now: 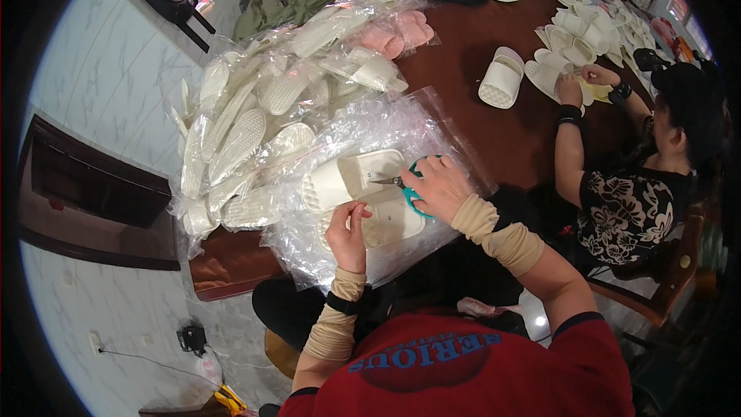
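Two cream slide slippers lie side by side on a stack of clear plastic bags (351, 127) in front of me. The farther slipper (328, 185) shows its strap, while the nearer slipper (405, 224) is partly covered by my left hand. My right hand (441, 189) grips scissors (411, 202) with teal handles, their dark blades pointing left over the slippers. At the nearer slipper's strap, my left hand (346, 239) has its fingers curled and thumb pressed against them. Whatever it may hold is too small to make out.
Bagged cream slippers (239, 143) are heaped at the left, with a pink bagged pair (397, 33) behind. A loose slipper (502, 81) stands on the brown table (455, 38). At right, a co-worker (641, 162) handles slippers beside another pile (583, 31).
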Tool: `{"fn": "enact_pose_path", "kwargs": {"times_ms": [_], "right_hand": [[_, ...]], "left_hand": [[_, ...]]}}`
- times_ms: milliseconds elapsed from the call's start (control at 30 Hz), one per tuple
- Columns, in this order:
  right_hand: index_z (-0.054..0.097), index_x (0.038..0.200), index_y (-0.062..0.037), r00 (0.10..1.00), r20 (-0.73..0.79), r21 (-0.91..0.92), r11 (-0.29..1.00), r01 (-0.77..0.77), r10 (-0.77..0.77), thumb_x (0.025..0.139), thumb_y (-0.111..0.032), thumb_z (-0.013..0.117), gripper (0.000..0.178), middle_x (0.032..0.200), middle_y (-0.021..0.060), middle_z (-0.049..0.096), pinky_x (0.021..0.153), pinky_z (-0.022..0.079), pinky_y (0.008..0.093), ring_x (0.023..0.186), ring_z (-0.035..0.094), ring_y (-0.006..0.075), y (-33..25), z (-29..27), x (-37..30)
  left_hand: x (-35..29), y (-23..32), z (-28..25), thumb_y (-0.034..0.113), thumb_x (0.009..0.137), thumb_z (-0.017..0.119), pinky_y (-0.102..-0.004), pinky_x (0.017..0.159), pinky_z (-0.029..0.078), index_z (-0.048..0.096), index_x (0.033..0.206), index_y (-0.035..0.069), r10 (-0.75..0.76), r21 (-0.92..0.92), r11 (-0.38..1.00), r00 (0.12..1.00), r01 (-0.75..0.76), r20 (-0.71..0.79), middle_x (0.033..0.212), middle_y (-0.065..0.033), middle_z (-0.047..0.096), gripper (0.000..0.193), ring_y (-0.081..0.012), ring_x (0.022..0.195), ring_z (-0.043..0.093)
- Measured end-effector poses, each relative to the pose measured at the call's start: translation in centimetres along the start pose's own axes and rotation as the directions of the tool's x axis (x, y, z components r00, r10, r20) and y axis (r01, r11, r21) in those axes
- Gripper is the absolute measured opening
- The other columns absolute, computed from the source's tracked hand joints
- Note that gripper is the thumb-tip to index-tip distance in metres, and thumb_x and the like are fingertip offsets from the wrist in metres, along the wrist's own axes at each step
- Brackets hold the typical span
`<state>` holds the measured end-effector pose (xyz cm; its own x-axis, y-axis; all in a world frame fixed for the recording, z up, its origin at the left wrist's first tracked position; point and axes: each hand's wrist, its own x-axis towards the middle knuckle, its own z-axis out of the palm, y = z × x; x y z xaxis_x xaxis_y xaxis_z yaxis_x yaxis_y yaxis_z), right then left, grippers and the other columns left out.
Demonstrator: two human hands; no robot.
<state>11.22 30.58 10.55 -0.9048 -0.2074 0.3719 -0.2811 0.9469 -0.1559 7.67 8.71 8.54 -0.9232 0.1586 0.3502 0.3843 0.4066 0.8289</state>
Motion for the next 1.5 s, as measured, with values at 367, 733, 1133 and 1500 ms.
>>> {"fn": "enact_pose_path", "kwargs": {"times_ms": [367, 733, 1133, 1500], "right_hand": [[0.057, 0.118, -0.0117, 0.995, -0.099, 0.043, 0.999, 0.001, 0.003, 0.074, -0.026, 0.073, 0.049, 0.086, 0.0061, 0.057, 0.074, 0.045, 0.0374, 0.083, 0.059, 0.0229, -2.0, 1.5, 1.7], [0.058, 0.11, -0.0094, 0.995, -0.045, 0.008, 0.997, -0.083, 0.083, 0.075, -0.022, 0.071, 0.04, 0.083, 0.0089, 0.061, 0.068, 0.048, 0.0411, 0.079, 0.062, 0.0263, 1.0, 0.9, 0.5], [0.057, 0.11, -0.0075, 0.997, -0.034, 0.032, 0.998, -0.061, 0.062, 0.077, -0.023, 0.07, 0.039, 0.082, 0.0095, 0.061, 0.067, 0.047, 0.0409, 0.079, 0.062, 0.0267, 0.9, 2.0, 0.4], [0.057, 0.109, -0.008, 0.996, 0.011, 0.055, 0.995, -0.086, 0.086, 0.076, -0.022, 0.071, 0.039, 0.083, 0.0098, 0.06, 0.067, 0.047, 0.0416, 0.08, 0.061, 0.0274, 1.3, 2.9, 0.5]], "left_hand": [[-0.3, -0.3, 0.5, 0.013, 0.091, 0.063, -0.0312, 0.074, 0.047, 0.071, 0.095, 0.006, -0.123, -0.024, 0.992, 0.991, 0.124, 0.048, 0.078, -0.0062, 0.07, 0.011, -0.0188, 0.075, 0.064], [0.9, -2.4, 3.3, 0.019, 0.08, 0.065, -0.0466, 0.088, 0.034, 0.07, 0.079, 0.013, 0.297, 0.714, 0.569, 0.912, -0.408, 0.283, 0.082, -0.0012, 0.059, 0.008, -0.0227, 0.091, 0.052], [0.3, -2.8, 3.5, 0.018, 0.083, 0.062, -0.0614, 0.108, 0.02, 0.067, 0.082, 0.012, 0.316, 0.669, 0.606, 0.902, -0.431, 0.295, 0.095, -0.0014, 0.065, 0.008, -0.0237, 0.105, 0.055], [1.2, -4.0, 3.5, 0.018, 0.085, 0.064, -0.0614, 0.114, 0.011, 0.071, 0.09, 0.013, 0.315, 0.514, 0.709, 0.868, -0.483, 0.383, 0.094, 0.0023, 0.069, 0.01, -0.0159, 0.1, 0.061]]}}
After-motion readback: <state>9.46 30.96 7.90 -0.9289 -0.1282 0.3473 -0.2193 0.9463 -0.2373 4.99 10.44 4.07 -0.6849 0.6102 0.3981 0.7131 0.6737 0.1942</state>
